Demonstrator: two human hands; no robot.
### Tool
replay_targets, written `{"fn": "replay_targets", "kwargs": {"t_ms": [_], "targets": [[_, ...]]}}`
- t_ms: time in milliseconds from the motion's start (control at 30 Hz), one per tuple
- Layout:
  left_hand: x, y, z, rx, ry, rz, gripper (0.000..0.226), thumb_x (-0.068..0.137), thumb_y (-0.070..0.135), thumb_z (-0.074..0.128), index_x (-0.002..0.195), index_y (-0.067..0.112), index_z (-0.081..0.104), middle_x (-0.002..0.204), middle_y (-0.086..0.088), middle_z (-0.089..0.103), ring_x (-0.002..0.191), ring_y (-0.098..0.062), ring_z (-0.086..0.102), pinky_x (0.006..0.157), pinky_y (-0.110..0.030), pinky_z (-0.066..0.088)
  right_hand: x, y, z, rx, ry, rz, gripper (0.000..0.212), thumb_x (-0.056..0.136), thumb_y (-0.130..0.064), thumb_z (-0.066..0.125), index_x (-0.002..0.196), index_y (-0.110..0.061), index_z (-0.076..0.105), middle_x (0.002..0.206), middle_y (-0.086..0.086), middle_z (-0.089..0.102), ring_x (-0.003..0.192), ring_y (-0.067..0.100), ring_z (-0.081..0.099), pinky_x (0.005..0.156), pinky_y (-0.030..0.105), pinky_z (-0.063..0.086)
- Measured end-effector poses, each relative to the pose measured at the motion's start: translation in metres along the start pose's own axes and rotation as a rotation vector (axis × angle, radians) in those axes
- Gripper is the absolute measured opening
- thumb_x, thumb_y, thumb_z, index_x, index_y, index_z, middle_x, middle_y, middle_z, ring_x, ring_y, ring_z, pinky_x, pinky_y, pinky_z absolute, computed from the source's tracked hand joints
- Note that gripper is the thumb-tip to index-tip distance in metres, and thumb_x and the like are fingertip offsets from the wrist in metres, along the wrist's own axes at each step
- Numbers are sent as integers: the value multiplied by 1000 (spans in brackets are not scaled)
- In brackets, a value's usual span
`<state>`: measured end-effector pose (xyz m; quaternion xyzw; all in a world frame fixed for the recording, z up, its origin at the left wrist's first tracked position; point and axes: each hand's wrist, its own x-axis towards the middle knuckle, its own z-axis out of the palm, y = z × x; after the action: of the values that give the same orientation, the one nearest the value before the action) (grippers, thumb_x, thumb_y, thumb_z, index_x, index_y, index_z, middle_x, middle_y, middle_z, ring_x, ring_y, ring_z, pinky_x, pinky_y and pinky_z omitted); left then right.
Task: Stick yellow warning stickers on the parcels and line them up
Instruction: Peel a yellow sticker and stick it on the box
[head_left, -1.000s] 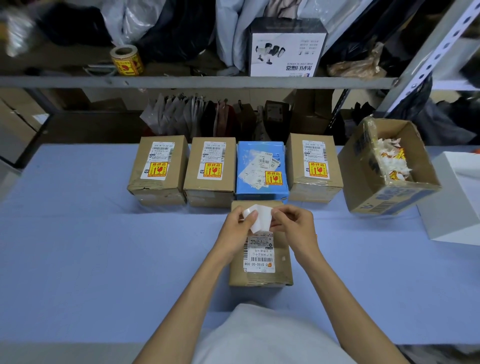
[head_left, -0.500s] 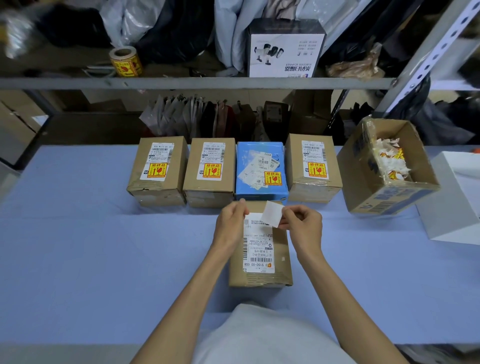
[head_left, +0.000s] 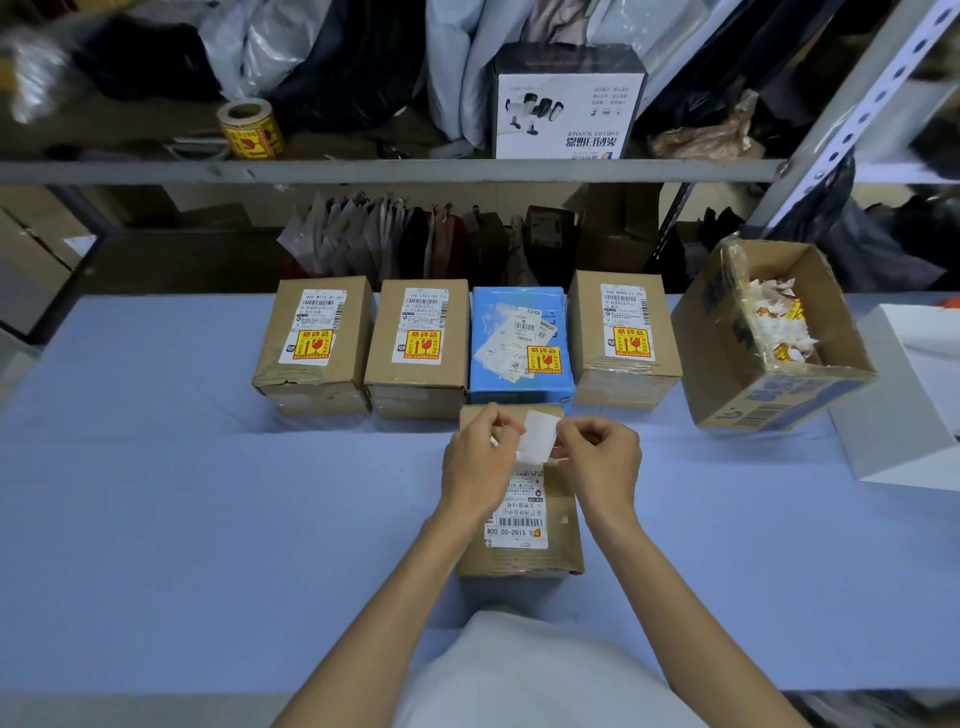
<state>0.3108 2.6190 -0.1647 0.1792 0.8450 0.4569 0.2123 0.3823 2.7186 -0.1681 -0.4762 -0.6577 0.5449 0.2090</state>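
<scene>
Table (head_left: 156, 493): one, blue-covered, under everything.
Open carton (head_left: 769, 338): one, far right of the grip, tilted, holding crumpled sticker scraps.
Stickered parcels: four in a row just beyond the grip, namely three brown ones (head_left: 317, 345) (head_left: 421, 345) (head_left: 623, 338) and one blue parcel (head_left: 519, 343), each bearing a yellow warning sticker.
Near parcel (head_left: 524, 525): one, brown, directly below the grip, white shipping label (head_left: 519, 512) only.
Sticker roll (head_left: 250, 129): one, on the shelf far up-left of the grip.
White slip (head_left: 537, 436): one, white face showing, pinched between both hands.
Left hand (head_left: 480, 462): fingertips grasping the slip's left edge.
Right hand (head_left: 597, 460): fingertips clenched on its right edge.
Change: half a second ago only the right hand held the slip; now the left has joined it.
</scene>
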Motion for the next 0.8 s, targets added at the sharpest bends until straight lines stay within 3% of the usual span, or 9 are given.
{"fn": "replay_targets", "kwargs": {"t_ms": [100, 233, 367, 467, 533, 600, 700, 800], "targets": [[-4, 5, 2, 202, 25, 204, 19, 83, 41, 66, 88, 25, 58, 76, 12, 59, 76, -6, 56, 60, -15, 39, -2, -1, 2, -67, 55, -6, 14, 77, -13, 64, 65, -15, 70, 61, -2, 69, 65, 17, 68, 64, 35, 55], [-4, 6, 8, 291, 56, 361, 18, 82, 37, 68, 85, 21, 60, 84, 11, 62, 75, -4, 53, 56, -13, 33, -6, -5, 2, -98, 69, -8, 14, 77, -15, 64, 64, -15, 70, 62, -3, 67, 64, 15, 64, 64, 34, 52], [-2, 2, 9, 344, 68, 369, 12, 89, 31, 61, 84, 21, 61, 87, 10, 65, 77, -3, 53, 58, -13, 31, -7, -2, 4, -43, 30, 8, 15, 79, -14, 62, 65, -15, 70, 65, 0, 70, 69, 19, 69, 67, 36, 56], [0, 0, 7, 367, 68, 343, 12, 92, 31, 57, 85, 22, 60, 86, 11, 64, 76, -3, 51, 57, -11, 30, -8, -4, 5, 199, -3, 76, 21, 85, -9, 55, 70, -5, 70, 70, 12, 71, 65, 23, 67, 64, 35, 54], [2, -3, 6, 291, 84, 266, 10, 92, 31, 59, 85, 23, 61, 84, 13, 64, 77, -4, 56, 61, -15, 36, -4, -6, 2, 291, 19, 99, 26, 90, -10, 50, 76, -1, 70, 74, 16, 71, 63, 23, 63, 59, 31, 51], [5, -7, 5, 52, 77, 125, 7, 90, 28, 63, 87, 22, 64, 86, 13, 65, 83, -4, 60, 66, -13, 42, 3, -2, 0, 229, 34, 76, 20, 91, -14, 54, 81, -7, 69, 77, 10, 70, 69, 21, 64, 63, 32, 53], [9, -13, 4, -252, 22, -50, 11, 89, 25, 64, 93, 16, 68, 96, 4, 69, 93, -9, 62, 75, -16, 46, 9, 7, -1, 99, -41, 79, 6, 86, -19, 65, 81, -16, 67, 82, 4, 71, 82, 22, 68, 77, 42, 58], [8, -15, 4, -372, -1, -111, 11, 88, 25, 66, 91, 15, 69, 93, 1, 70, 95, -15, 65, 82, -24, 49, 5, 10, -1, 107, -120, 77, 6, 84, -15, 69, 77, -15, 67, 80, 6, 70, 80, 24, 67, 74, 40, 56]]}}
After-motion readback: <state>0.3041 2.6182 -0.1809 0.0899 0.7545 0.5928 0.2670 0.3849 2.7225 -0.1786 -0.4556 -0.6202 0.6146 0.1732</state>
